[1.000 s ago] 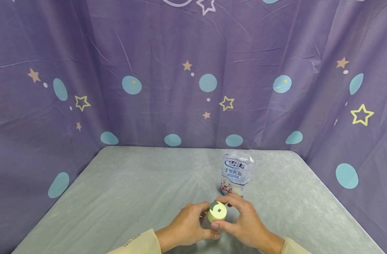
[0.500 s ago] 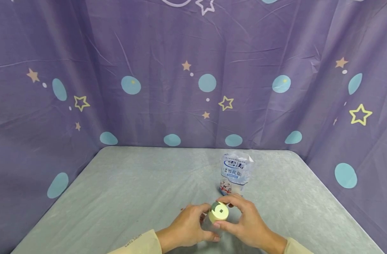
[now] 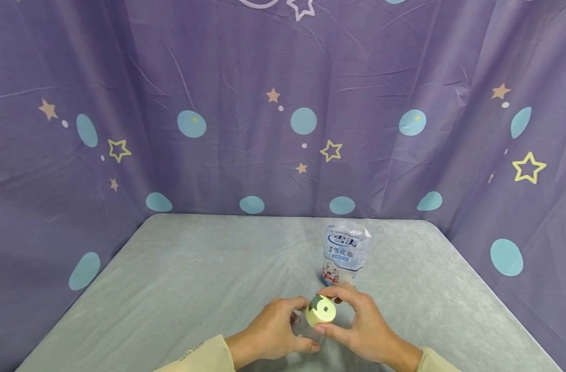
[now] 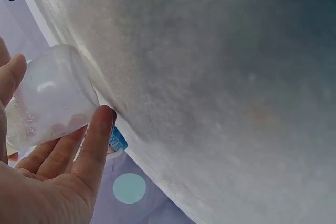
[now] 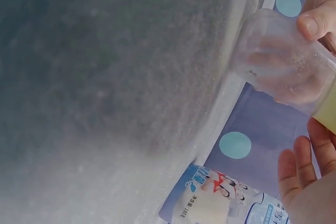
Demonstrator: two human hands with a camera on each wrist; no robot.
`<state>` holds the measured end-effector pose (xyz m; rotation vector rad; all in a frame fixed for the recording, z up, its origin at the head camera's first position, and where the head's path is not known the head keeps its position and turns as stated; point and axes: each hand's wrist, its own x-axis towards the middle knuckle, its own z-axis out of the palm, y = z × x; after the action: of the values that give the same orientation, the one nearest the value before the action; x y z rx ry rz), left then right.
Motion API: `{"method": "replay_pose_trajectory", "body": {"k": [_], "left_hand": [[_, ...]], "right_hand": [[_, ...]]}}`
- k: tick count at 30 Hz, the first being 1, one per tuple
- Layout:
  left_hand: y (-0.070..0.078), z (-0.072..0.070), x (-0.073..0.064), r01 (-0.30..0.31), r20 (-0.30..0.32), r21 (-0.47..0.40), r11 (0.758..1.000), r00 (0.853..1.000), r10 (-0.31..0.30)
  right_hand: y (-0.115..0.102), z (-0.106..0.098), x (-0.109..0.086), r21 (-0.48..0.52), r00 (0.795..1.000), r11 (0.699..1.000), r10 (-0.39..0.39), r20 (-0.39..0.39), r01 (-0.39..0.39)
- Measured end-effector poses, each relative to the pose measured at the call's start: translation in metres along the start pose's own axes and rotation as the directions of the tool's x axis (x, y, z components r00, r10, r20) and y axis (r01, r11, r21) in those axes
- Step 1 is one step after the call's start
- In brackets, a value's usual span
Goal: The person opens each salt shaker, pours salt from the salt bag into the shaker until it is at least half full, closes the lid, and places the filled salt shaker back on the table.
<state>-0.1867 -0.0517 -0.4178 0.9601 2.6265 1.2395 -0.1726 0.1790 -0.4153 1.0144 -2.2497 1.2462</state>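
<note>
A clear seasoning jar (image 4: 52, 87) with a pale yellow lid (image 3: 321, 310) is between my two hands, low in the middle of the head view. My left hand (image 3: 276, 329) grips the see-through body, thumb on one side and fingers on the other. With thumb and fingertips, my right hand (image 3: 359, 325) pinches the lid. The jar leans, its lid towards the right hand. Some whitish grains cling inside the jar wall in the wrist views. Just beyond the right hand stands a salt pouch (image 3: 343, 253), its lower edge partly hidden by the fingers.
A grey cloth-covered table (image 3: 208, 268) lies under the hands. Purple curtain (image 3: 246, 129) with stars and blue spots closes off the back and both sides. The pouch (image 5: 210, 203) also shows beside the right hand in the right wrist view.
The lid has shifted slightly to the right together with the right fingertips, and more of the clear jar body shows below it. The left hand and the pouch stay nearly in place.
</note>
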Motion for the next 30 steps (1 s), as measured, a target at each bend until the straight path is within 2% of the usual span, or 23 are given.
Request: {"method": "replay_pose_trajectory", "body": {"k": [10,25,30], "left_hand": [[-0.0023,0.0004,0.0001,-0.043,-0.001,-0.012,0.999,0.999,0.043],[-0.0034,0.0005,0.001,-0.057,0.001,-0.006,0.998,0.998,0.057],[-0.0029,0.0006,0.0011,-0.052,0.004,-0.019,0.998,0.999,0.052]], "right_hand": [[0.0023,-0.0029,0.0006,0.033,0.998,0.998,-0.05,0.041,0.049],[0.0046,-0.0077,-0.001,0.079,0.984,0.991,-0.119,0.132,0.11],[0.0041,-0.0089,-0.0011,0.105,0.98,0.99,-0.115,0.164,0.098]]}}
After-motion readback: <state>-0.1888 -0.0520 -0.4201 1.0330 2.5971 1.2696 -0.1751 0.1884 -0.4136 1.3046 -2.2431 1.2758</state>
